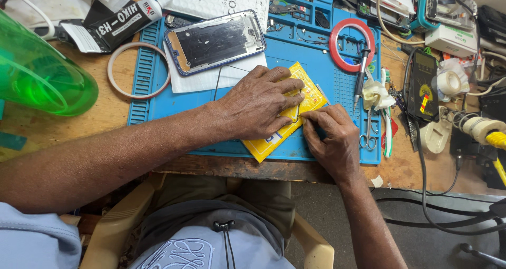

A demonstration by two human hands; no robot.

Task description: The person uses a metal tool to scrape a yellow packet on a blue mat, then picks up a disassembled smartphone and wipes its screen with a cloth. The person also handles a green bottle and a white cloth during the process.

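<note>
The left hand (262, 103) is lying flat, palm down, on a yellow packet (287, 113) and is pressing it against the blue work mat (295, 53). Its fingers are spread and loose, not clenched around anything. The right hand (331, 137) is sitting at the packet's lower right edge, and its fingertips (310, 120) are pinching or picking at something small there; what is between them I cannot tell, it is too small to see.

The packet is lying directly under the left hand and just to the upper left of the right hand. Its long axis is running diagonally, from the near left corner toward the far right corner, so the right hand is working along one long side. The left hand is covering most of the middle of the packet; the right hand is nearer to the free edge.

Behind the hands, a phone frame (216, 40) with its screen removed is resting on a white sheet on the mat. A red tape ring (352, 45) is lying to the far right, a pale tape ring (138, 71) to the far left, and small scissors (367, 137) near the right hand. The mat is lying on a worn wooden table (89, 124), crowded with cables, a green plastic container (37, 76) and other tools. The person is sitting close to the table edge.
</note>
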